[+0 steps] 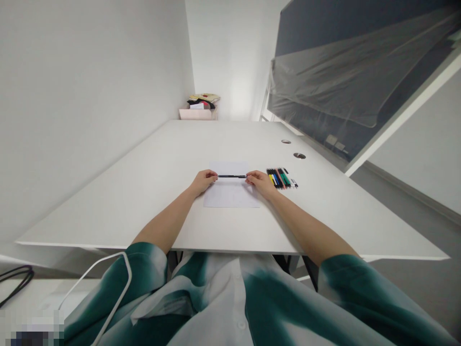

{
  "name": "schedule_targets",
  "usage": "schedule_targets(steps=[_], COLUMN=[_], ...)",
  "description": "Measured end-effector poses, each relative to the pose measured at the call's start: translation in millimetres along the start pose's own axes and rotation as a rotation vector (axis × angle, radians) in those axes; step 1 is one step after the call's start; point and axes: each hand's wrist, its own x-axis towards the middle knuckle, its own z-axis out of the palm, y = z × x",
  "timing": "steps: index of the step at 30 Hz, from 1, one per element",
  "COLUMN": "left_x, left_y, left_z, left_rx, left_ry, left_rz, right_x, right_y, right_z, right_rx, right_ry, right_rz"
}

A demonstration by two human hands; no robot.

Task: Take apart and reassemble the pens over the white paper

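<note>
A slim black pen [232, 176] lies level between my two hands, above a white sheet of paper [231, 196]. My left hand [204, 181] pinches the pen's left end between thumb and fingers. At the other end, where the clip seems to be, my right hand [260, 182] closes on it the same way. Just right of that hand sits a row of pens and markers [281, 178], several in number, with yellow, blue, pink, green, black and clear barrels side by side.
The white table [144, 211] reaches away to a pink box [195, 114] heaped with items at the far end. Two round metal grommets [299, 155] are set in its right side. A dark panel under plastic film [324, 81] leans over the right edge; a wall runs along the left.
</note>
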Motion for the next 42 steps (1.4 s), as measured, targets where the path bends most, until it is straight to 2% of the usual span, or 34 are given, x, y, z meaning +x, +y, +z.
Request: schedule_targets(steps=[20, 42], left_x=[-0.8, 1.8], left_y=[1.6, -0.4], left_z=[0.7, 0.9], left_rx=[-0.005, 0.016], left_ry=[-0.009, -0.008], left_rz=[0.009, 0.010], right_x=[0.2, 0.9], right_y=[-0.3, -0.2], right_z=[-0.6, 1.3], right_rx=[0.021, 0.039], right_ry=[-0.028, 0.013], right_rz=[0.042, 0.031])
